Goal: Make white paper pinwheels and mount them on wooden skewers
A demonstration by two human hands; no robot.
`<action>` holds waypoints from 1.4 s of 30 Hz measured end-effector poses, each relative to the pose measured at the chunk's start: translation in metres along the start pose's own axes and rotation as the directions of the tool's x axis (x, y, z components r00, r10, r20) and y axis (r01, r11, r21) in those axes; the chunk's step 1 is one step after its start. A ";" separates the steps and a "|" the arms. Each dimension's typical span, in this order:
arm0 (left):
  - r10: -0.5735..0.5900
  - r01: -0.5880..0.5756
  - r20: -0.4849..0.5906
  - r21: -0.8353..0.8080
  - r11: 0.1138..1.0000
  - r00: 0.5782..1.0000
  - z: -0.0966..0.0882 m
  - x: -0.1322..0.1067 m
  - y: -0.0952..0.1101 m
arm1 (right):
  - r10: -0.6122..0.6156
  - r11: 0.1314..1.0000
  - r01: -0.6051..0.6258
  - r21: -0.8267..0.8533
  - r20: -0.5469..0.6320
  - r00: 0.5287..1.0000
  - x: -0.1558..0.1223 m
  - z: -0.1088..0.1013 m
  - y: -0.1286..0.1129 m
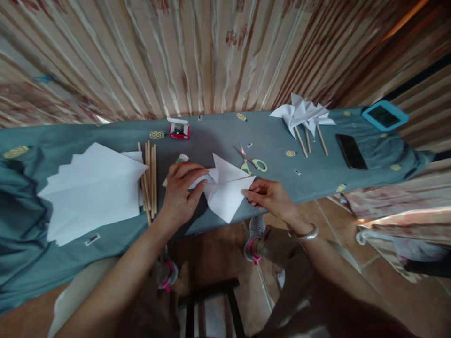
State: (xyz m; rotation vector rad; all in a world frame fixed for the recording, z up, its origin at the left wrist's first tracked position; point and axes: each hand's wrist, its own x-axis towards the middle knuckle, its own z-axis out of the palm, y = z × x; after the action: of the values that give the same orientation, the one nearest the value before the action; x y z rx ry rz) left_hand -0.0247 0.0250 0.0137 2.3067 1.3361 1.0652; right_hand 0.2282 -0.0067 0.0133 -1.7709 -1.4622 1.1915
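Between my hands is a white paper pinwheel (227,195), its blades partly folded in and no stick seen on it. My left hand (183,190) pinches a folded blade on its left side. With thumb and fingertips, my right hand (266,196) grips the right corner of the paper. Just beyond the paper lie scissors (249,162) with pale green handles, blades spread. A glue stick (181,158) is partly hidden behind my left hand. To the left, several wooden sticks (151,178) lie beside a stack of white paper sheets (97,188).
A small red box (179,130) with its lid up holds small dark pieces. Several finished pinwheels on sticks (303,115) lie at the back right, near a black phone (351,151) and a blue-framed device (385,115). A curtain (211,61) hangs behind the cloth-covered table (275,176).
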 end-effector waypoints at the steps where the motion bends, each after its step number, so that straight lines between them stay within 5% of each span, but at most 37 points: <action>1: 0.018 -0.018 0.011 -0.006 1.000 1.000 0.002 -0.001 0.001 | -0.063 0.987 0.050 -0.154 -0.081 0.995 -0.004 -0.003 0.000; 4: 0.058 -0.058 0.050 -0.015 0.998 0.997 0.006 -0.002 0.005 | -0.330 0.847 0.203 -0.492 -0.187 0.925 -0.016 -0.010 -0.003; 7: 0.094 -0.093 0.087 -0.008 0.996 0.992 0.011 -0.006 0.011 | -0.529 0.706 0.494 -0.507 0.085 0.844 -0.025 -0.007 -0.008; 9: 0.124 -0.125 0.110 0.007 0.992 0.986 0.014 -0.009 0.015 | -0.556 0.648 0.606 -0.463 0.257 0.791 -0.030 0.000 -0.009; 13: 0.154 -0.166 0.187 0.052 0.985 0.970 0.018 -0.014 0.018 | -0.526 0.613 0.630 -0.476 0.348 0.776 -0.035 0.015 -0.006; 22: 0.158 -0.188 0.253 0.099 0.977 0.954 0.020 -0.015 0.015 | -0.612 0.609 0.682 -0.405 0.307 0.729 -0.031 0.022 0.002; 33: 0.130 -0.157 0.277 0.077 0.985 0.952 0.020 -0.014 0.016 | -0.588 0.782 0.601 -0.167 0.121 0.799 -0.015 0.028 0.001; 42: 0.132 -0.164 0.264 0.101 0.981 0.955 0.020 -0.015 0.017 | -0.526 0.820 0.502 -0.275 -0.014 0.850 -0.006 0.037 -0.009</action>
State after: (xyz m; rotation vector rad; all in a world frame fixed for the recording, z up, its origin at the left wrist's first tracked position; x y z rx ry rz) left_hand -0.0039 0.0056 0.0022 2.5649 1.1720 0.7087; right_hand 0.1914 -0.0144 0.0057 -1.4114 -1.9512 0.6506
